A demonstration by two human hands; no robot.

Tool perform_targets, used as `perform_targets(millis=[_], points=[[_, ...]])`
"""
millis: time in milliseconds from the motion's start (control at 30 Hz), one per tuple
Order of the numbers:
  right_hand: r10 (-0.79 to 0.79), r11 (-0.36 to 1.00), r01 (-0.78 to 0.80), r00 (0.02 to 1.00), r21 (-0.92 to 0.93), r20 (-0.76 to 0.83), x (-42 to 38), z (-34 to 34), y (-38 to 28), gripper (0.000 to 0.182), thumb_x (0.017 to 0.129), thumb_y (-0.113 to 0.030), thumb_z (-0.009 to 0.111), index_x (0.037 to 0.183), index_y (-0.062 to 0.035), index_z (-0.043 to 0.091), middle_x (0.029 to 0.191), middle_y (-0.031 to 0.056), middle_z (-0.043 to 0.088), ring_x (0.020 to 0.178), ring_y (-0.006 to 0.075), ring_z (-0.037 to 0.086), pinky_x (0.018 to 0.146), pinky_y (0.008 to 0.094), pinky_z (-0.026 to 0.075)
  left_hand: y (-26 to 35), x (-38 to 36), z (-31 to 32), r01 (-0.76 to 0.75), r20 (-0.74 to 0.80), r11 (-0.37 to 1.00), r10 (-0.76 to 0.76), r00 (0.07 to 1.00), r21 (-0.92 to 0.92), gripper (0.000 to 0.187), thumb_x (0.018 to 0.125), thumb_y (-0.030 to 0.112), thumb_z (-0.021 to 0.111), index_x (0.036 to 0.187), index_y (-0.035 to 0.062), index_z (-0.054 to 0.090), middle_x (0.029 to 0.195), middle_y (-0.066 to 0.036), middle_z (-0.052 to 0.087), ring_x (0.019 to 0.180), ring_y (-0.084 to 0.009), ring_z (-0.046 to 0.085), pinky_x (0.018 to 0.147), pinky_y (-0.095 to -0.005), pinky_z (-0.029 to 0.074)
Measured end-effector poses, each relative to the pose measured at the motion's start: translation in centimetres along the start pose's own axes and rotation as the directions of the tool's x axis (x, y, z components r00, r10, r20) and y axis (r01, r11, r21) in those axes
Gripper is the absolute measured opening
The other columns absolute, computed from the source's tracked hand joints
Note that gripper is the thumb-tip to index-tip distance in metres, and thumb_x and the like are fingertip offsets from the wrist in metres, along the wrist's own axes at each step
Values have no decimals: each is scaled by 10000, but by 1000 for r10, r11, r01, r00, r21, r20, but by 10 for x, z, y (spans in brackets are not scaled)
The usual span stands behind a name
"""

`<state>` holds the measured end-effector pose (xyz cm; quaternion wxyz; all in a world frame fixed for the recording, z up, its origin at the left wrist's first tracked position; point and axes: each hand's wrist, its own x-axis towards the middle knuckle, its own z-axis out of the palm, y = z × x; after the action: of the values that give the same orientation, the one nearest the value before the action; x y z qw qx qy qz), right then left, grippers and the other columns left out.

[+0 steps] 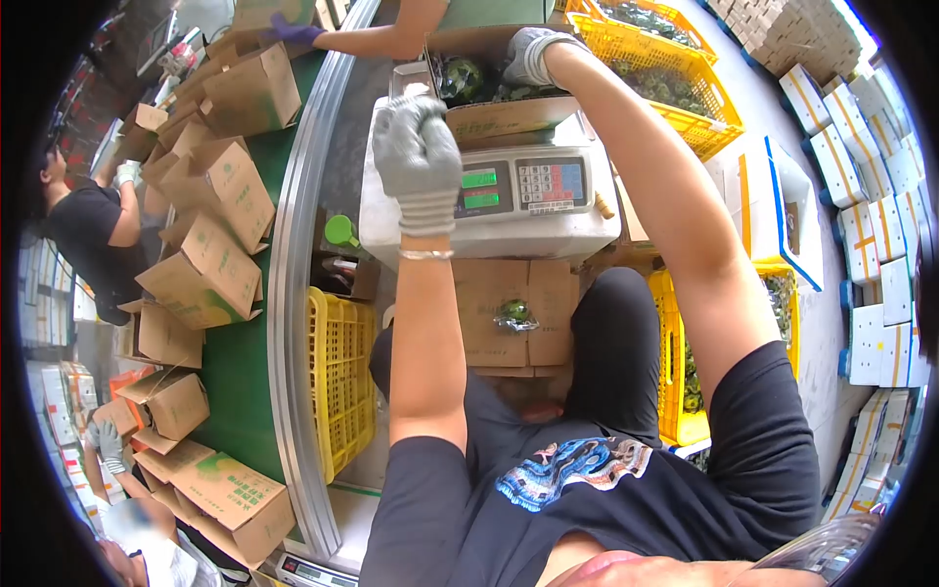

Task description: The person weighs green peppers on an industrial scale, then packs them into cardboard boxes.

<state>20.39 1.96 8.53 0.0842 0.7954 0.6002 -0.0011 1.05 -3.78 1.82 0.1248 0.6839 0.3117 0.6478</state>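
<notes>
While curling the gloved fingers of the left hand (418,152) over the left side of the scale (577,233), reaches with the right hand (538,57) into the open box (514,119), beside the greens (461,80). Cannot tell whether gripping anything with either. Farther left, brown boxes (210,274) on a green belt (235,401); rightward, yellow crates (706,135).

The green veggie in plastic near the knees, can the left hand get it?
Probably yes. Nothing seems to cover the veggie, and the left hand looks free to come back past the front of the scale.
</notes>
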Motion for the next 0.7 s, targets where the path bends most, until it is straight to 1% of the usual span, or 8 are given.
perform_targets(millis=[167,233,267,367,433,467,533,700], points=[[7,859,211,905,466,-425,-37,-3,50,263,794,-317,652,969,-122,679,847,104,669,754,247,631,720,338,493,31,-47,9,-246,340,964,267,902,-105,115,670,-16,496,677,58,583,712,-106,575,721,-267,586,703,-366,498],[143,773,420,616,476,-775,-83,11,64,254,842,-271,626,976,-61,675,833,80,668,766,201,626,739,294,480,22,-99,20,-131,875,991,73,479,-11,80,685,76,535,724,89,604,770,-106,579,795,-278,594,717,-417,508],[294,648,417,635,637,-714,-107,22,68,259,868,-246,602,962,-15,672,950,91,668,864,179,622,793,284,469,33,-122,19,-150,952,975,-114,283,161,161,688,170,575,832,111,617,873,-120,574,875,-280,587,751,-426,513],[364,-602,581,810,548,-459,-169,78,50,471,862,-329,617,1229,-60,493,1106,179,597,999,319,611,889,431,482,28,-195,10,-407,972,901,-208,-110,147,371,723,275,618,1074,164,570,1139,-116,494,1043,-293,533,794,-424,508],[-45,-985,-32,996,172,-75,-197,120,49,506,871,-344,605,1266,-71,446,1153,207,562,976,347,613,792,415,542,2,-248,4,-435,947,891,-244,-210,134,357,756,265,610,1102,182,571,1186,-115,484,1073,-301,527,809,-428,504],[-272,-933,-253,961,255,-43,-203,154,51,412,868,-310,611,1168,-43,516,1069,177,595,884,275,631,722,370,550,-20,-278,4,-408,933,900,-271,-238,157,340,767,254,606,1099,184,578,1189,-121,490,1069,-307,535,815,-431,501],[-207,-751,-168,978,639,14,-218,171,35,164,846,-139,622,962,-29,585,869,86,633,791,168,628,698,283,529,-31,-290,2,-354,903,908,-331,-275,225,304,787,230,593,1087,183,595,1186,-134,505,1056,-317,552,826,-436,497],[-203,-629,-342,939,698,277,-221,210,40,114,828,-114,635,905,-36,604,840,55,631,750,156,618,708,279,522,14,-201,22,-243,856,879,-463,-230,410,285,778,192,575,1056,150,622,1062,-169,579,948,-351,611,798,-440,508]])
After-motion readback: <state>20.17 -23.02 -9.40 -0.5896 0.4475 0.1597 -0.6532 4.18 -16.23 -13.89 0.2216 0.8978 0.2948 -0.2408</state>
